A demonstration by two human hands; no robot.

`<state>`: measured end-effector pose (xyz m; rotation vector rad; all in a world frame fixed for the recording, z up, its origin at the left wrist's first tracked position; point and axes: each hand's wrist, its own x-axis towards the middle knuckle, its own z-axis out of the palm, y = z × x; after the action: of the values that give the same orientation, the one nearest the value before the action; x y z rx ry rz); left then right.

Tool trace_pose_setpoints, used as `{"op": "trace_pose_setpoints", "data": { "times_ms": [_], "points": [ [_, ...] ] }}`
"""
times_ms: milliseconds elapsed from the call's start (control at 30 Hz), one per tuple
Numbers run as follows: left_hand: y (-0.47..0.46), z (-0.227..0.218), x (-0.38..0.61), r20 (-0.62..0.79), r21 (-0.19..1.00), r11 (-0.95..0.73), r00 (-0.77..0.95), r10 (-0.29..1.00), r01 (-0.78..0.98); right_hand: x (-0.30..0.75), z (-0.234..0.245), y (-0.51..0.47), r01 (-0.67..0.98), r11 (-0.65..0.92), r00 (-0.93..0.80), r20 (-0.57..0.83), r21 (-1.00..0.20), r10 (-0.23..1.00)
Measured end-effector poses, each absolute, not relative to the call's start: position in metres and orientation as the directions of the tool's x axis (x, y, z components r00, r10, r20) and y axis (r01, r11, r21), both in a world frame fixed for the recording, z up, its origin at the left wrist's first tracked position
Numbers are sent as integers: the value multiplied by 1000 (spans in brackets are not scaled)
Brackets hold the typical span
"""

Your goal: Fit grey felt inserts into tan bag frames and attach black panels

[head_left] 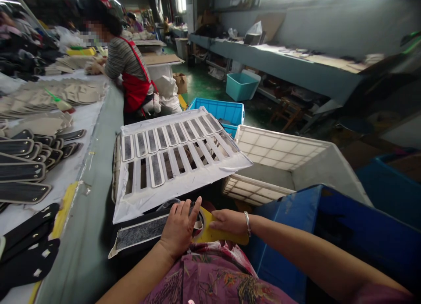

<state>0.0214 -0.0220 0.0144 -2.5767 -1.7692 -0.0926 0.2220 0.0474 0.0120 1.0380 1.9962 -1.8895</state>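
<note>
1. Grey felt strip [141, 233], edged in white and backed by a black piece, lies across the person's lap at the bottom centre of the view. It sits just below the near edge of the white sheet [148, 201].
2. The left hand [179, 228] lies flat on the right end of the strip. Its fingers [184, 207] are stretched out and slightly spread, pointing away from the body, and they press down rather than grasp. The rest of the strip runs out to the left of the hand.
3. The right hand [230, 220], with a bracelet [247, 223] at the wrist, rests on a yellow piece [226, 238] just beside the left hand. Its fingers lie together over the top of the piece. Whether the thumb grips it from beneath cannot be told.
4. The white sheet has two rows of long slots, some filled with grey felt, and rests tilted on a white crate [279, 150].
5. A blue bin [296, 216] stands to the right of the lap, and a second blue crate [219, 110] stands beyond the sheet.
6. Black pieces [23, 192] lie in rows on the work table [95, 172] at the left.
7. A co-worker [128, 63] in a red apron stands farther along the table.
8. Any lettering on the strip, sheet or bins is too small to read.
</note>
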Motion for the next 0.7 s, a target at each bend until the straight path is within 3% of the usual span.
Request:
{"op": "trace_pose_setpoints", "data": {
  "times_ms": [133, 333, 433, 700],
  "points": [
    [-24, 12, 19, 77, 14, -373, 371, 926, 928, 216, 9, 49, 604, -296, -702, -670, -740, 241],
    [-23, 9, 16, 98, 67, -382, 375, 922, 922, 210, 16, 51, 673, -232, -680, -710, -703, 179],
    [-22, 6, 14, 119, 65, -385, 376, 919, 920, 208, 15, 51, 698, -182, -659, -721, -692, 213],
    [-19, 1, 5, 143, 29, -435, 427, 893, 900, 203, 4, 42, 679, -309, -625, -745, -666, 232]
  ]
}}
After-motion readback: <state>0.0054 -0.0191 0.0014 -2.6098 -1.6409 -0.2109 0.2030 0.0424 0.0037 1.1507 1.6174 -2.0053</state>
